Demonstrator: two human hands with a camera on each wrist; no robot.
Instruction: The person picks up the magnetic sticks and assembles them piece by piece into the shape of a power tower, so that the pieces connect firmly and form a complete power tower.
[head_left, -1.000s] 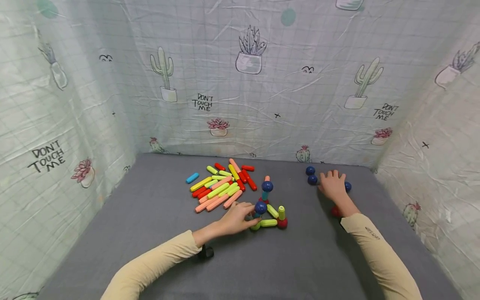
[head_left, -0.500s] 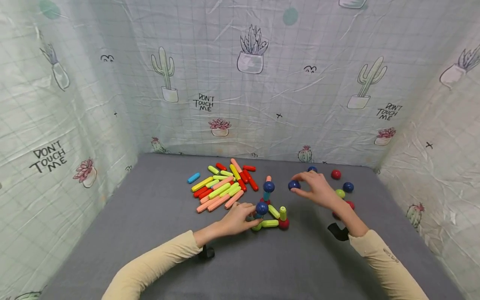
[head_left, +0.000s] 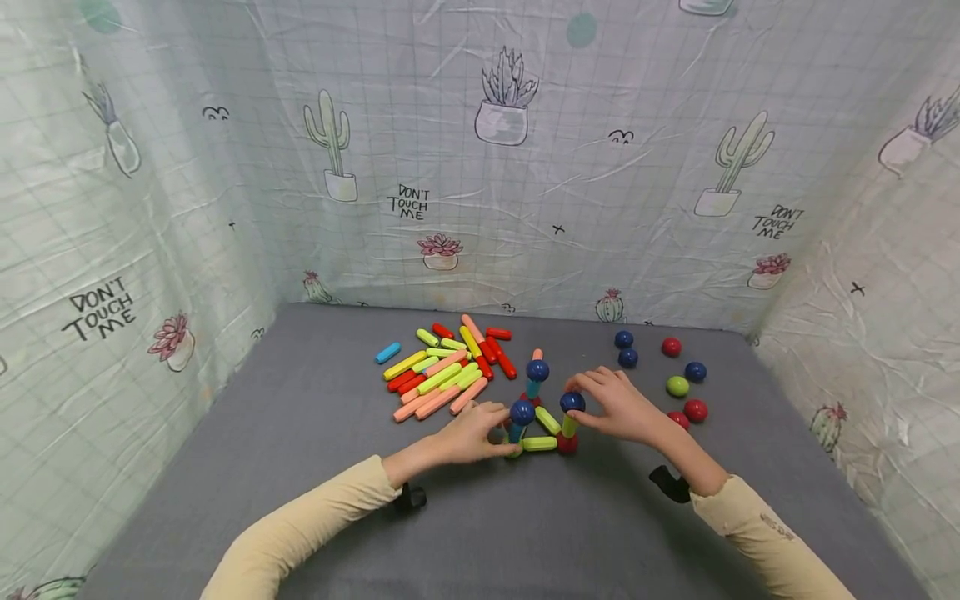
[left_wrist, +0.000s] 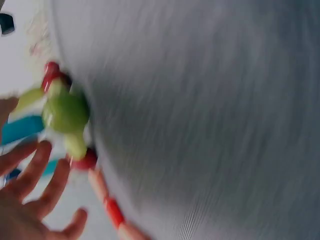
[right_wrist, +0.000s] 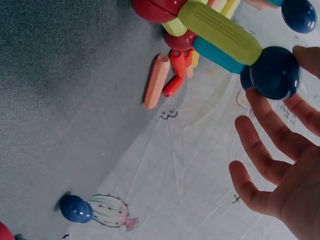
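Note:
My left hand (head_left: 471,435) pinches an upright blue stick (left_wrist: 22,129) between thumb and fingers. This stick stands on a green ball (left_wrist: 66,112) and bears a blue ball (head_left: 522,412). My right hand (head_left: 618,406) holds another blue ball (right_wrist: 276,73) at the top of an upright yellow-green stick (right_wrist: 220,31), which rises from a red ball (head_left: 567,443). Yellow-green sticks (head_left: 539,443) join the balls at the base. Behind, a third post, a blue stick (head_left: 533,389), carries a blue ball (head_left: 537,371).
A pile of red, yellow, green and peach sticks (head_left: 438,379) lies left of the structure. One blue stick (head_left: 387,352) lies apart. Loose balls spread at the right: blue (head_left: 627,357), red (head_left: 696,410) and green (head_left: 677,386). A printed curtain (head_left: 510,192) surrounds the grey tabletop (head_left: 517,533).
My right hand has picked up a blue ball from the right and brought it left, onto the upright yellow-green stick. My left hand has stayed at the blue stick.

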